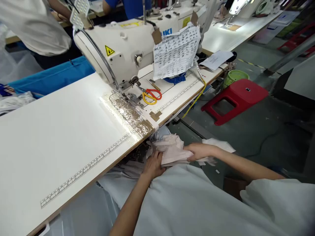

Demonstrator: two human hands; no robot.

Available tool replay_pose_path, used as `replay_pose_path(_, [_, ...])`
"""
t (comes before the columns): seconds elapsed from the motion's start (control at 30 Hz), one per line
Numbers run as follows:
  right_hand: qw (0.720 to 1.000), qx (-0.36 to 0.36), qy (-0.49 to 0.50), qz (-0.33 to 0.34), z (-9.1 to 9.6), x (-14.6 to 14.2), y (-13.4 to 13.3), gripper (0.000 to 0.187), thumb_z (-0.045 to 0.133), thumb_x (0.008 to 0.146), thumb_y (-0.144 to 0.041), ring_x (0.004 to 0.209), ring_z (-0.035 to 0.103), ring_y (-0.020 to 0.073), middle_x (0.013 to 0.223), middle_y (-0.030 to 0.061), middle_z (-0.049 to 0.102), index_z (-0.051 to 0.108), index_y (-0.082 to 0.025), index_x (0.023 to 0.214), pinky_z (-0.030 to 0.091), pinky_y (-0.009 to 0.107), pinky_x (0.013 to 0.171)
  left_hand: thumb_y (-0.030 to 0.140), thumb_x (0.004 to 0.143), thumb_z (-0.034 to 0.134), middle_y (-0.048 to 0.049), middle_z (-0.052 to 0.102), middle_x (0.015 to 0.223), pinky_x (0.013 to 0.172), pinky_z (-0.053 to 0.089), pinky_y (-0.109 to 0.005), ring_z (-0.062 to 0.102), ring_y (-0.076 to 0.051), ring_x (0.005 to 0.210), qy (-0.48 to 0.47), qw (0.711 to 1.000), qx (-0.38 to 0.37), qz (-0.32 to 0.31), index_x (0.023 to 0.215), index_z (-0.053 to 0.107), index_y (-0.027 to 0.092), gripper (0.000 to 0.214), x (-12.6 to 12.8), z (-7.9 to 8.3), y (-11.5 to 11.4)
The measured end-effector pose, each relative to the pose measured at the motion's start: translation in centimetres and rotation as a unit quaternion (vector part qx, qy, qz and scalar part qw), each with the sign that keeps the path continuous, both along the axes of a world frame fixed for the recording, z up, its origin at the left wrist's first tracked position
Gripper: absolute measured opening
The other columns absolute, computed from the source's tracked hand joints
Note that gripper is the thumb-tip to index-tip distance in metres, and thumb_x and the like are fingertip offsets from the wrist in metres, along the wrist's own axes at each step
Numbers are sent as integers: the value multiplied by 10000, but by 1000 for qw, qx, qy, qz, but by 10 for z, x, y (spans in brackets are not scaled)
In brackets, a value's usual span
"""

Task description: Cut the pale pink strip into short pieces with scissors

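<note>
Below the table's front edge, a bunch of pale pink fabric pieces (172, 149) lies low over my lap. My right hand (199, 151) grips the pieces at their right end, with its fingers partly hidden in the cloth. On the left side, my left hand (154, 166) is closed on the same bunch, its fingers bent over the near edge. A loose whitish piece (219, 144) sticks out beyond my right wrist. Light blue cloth (161, 132) shows behind the bunch, close to the table corner.
A white sewing machine (118, 52) stands on the white table (61, 131). Red and yellow-handled scissors (151, 95) lie by its needle area. A handwritten sheet (177, 52) hangs on the machine. A red stool (236, 98) and a green basket (233, 78) stand right. Other people sit behind.
</note>
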State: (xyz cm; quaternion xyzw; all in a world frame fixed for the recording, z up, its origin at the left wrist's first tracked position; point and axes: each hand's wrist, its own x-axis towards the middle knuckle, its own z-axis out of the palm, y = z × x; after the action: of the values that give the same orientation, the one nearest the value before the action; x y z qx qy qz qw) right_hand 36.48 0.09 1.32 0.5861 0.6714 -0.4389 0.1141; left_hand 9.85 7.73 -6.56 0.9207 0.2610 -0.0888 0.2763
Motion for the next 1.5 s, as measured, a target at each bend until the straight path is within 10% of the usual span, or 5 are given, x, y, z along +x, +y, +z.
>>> replay_pose_path(0.53, [996, 64, -33, 57, -26, -27, 10, 277, 646, 892, -361, 933, 628, 330, 987, 138, 669, 596, -144, 1057, 398, 310, 709, 245, 700, 750, -98, 680, 1115, 903, 492, -343, 630, -274, 1065, 11, 997, -70, 25, 1026, 620, 174, 357, -4, -28, 27])
replay_pose_path(0.8, [991, 98, 11, 94, -24, -62, 29, 215, 644, 927, -366, 861, 631, 270, 940, 85, 671, 631, -164, 1003, 406, 291, 694, 217, 698, 738, -128, 630, 1281, 1076, 419, -415, 553, -306, 1241, -14, 996, -61, 56, 1243, 563, 172, 574, -17, -49, 22])
replay_pose_path(1.07, [982, 183, -29, 24, -48, -73, 64, 528, 569, 992, -448, 1304, 428, 334, 1417, 197, 480, 546, -88, 1377, 316, 424, 1113, 223, 824, 615, -190, 672, 1136, 1133, 350, -483, 590, -329, 1168, -40, 993, 5, 110, 1105, 629, 117, 301, -4, -52, 15])
replay_pose_path(1.27, [993, 78, -78, -52, -66, -67, 95, 551, 307, 1077, -439, 1048, 607, 356, 1031, 229, 657, 695, -47, 1056, 431, 442, 954, 152, 755, 622, -223, 516, 1405, 1151, 336, -450, 474, -323, 1330, -51, 995, 24, 85, 1338, 494, 53, 606, 13, -49, 37])
replay_pose_path(1.5, [989, -109, 62, -74, -57, -50, 107, 597, 757, 716, -715, 893, 641, 265, 895, 73, 674, 677, -141, 859, 520, 290, 754, 252, 796, 655, -179, 670, 1148, 1065, 417, -480, 590, -343, 1156, -40, 998, 20, 35, 1137, 625, 127, 365, 24, -43, 50])
